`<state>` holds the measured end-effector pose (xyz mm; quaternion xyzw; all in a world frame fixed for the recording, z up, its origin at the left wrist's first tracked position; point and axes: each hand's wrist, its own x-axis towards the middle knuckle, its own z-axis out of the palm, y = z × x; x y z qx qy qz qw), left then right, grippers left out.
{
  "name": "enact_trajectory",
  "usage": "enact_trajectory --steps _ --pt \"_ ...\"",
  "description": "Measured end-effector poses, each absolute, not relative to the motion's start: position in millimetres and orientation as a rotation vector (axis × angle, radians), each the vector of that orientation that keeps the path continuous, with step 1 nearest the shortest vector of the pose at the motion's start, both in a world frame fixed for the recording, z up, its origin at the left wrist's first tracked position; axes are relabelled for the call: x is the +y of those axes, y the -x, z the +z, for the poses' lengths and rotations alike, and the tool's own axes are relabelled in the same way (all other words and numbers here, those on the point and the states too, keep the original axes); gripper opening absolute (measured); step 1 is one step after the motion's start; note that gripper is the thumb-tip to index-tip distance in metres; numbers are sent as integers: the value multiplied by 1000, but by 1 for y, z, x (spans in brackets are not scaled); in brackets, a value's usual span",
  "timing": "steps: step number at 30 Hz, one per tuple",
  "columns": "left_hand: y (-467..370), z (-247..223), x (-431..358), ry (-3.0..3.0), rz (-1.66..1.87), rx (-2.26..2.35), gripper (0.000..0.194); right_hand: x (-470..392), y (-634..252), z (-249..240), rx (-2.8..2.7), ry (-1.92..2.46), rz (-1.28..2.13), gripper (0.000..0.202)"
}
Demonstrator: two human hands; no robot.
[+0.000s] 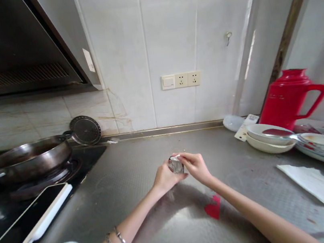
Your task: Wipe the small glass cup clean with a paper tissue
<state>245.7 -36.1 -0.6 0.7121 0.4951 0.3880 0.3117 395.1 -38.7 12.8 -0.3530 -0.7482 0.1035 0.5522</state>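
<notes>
No readable text, hood label [88,60] illegible

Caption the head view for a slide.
Left hand holds a small greyish object over a metal counter, the right hand at its upper edge.

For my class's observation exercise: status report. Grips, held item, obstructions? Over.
Left grip around small shiny item; right grip at its top edge. Item partly hidden. No obstruction seen; red patch lies nearer the camera, touching neither grip.
</notes>
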Motion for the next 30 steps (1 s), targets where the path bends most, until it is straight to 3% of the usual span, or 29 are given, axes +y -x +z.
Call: enact_trajectory --steps 9,16,23,30 --pt "-243 4 -28 -1880 972 1251 24 -39 -400 10 -2073 465 -209 40" --pt "-243 9 -38 -1887 981 1331 40 -35 -404 10 -1998 595 -195 39" --pt "-242 9 -35 -1965 1007 1378 32 -43 -399 13 -2126 447 -236 43" --pt "-244 12 -43 -1963 1026 1381 50 -35 -402 13 -1823 770 6 27"
